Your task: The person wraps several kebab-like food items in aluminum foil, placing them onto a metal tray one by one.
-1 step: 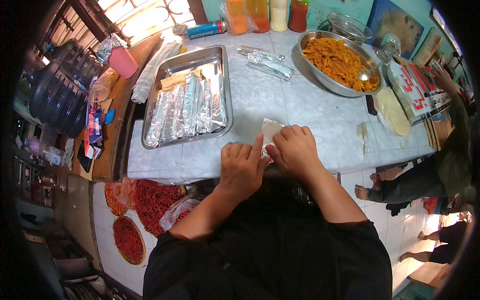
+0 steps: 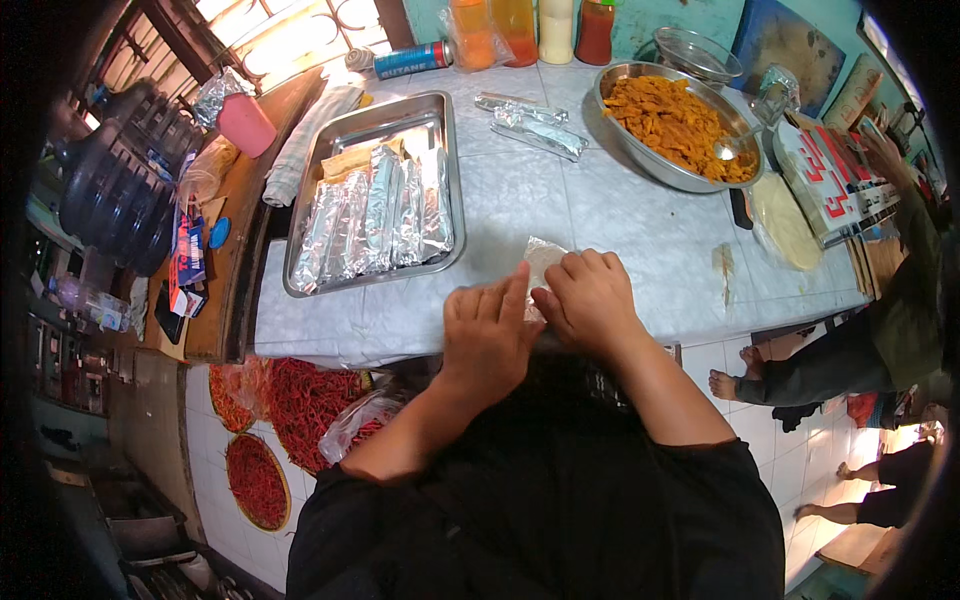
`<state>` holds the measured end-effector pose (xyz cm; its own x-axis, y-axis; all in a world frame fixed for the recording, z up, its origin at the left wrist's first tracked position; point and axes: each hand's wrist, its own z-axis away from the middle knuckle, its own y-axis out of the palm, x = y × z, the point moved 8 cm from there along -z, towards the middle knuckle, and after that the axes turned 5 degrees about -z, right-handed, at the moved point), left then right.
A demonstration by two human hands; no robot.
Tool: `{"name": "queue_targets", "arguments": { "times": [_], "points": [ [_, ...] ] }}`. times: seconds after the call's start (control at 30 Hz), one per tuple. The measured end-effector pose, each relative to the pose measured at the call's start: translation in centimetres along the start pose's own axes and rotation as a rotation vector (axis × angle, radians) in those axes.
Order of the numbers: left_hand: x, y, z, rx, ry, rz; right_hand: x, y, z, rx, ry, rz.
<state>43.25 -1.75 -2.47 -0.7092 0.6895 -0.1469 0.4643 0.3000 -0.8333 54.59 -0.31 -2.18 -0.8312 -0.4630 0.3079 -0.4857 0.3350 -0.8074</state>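
A small piece of silver foil lies at the table's near edge, between my two hands. My right hand is closed on its right side, fingers bent over it and thumb at its middle. Along the left side of the foil, my left hand has its fingers stretched forward and nearly upright, slightly blurred; its thumb is close to the lower part of the foil. Whatever is inside the foil is hidden. To the left, a metal tray holds several long foil-wrapped rolls in a row.
Two more foil rolls lie farther back. A steel bowl of orange-brown food with a spoon stands back right, near a knife handle. Bottles and a gas canister line the back. Another person's leg shows at right.
My left hand's fingers have straightened and lifted slightly from their bent pose. My right hand and the foil stay nearly in place. The person at right has shifted an arm a little.
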Motion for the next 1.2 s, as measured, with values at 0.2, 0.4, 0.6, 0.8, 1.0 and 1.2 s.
{"name": "queue_targets", "arguments": {
  "times": [0.2, 0.4, 0.6, 0.8, 1.0, 1.2],
  "points": [
    [-2.0, 0.3, 1.1, -0.099, 0.007, 0.052, -0.8, 0.5, 1.1, 0.038, 0.100, 0.056],
    [-0.3, 1.2, 0.1, -0.009, -0.031, 0.193, 1.2, -2.5, 1.2, -0.252, -0.168, 0.033],
    [-1.3, 1.3, -0.7, 0.100, 0.010, -0.005, -1.8, 0.7, -0.2, 0.014, 0.010, -0.049],
    [-2.0, 0.7, -0.7, -0.073, 0.021, -0.094, -3.8, 2.7, -1.8, 0.250, 0.277, 0.017],
    [0.3, 2.7, -2.1, 0.061, -0.035, -0.060, 0.8, -1.3, -0.4, 0.014, -0.150, -0.165],
    [0.0, 3.0, -1.5, 0.029, -0.051, 0.035, -0.1, -0.2, -0.6, 0.107, -0.156, -0.092]
  ]
}}
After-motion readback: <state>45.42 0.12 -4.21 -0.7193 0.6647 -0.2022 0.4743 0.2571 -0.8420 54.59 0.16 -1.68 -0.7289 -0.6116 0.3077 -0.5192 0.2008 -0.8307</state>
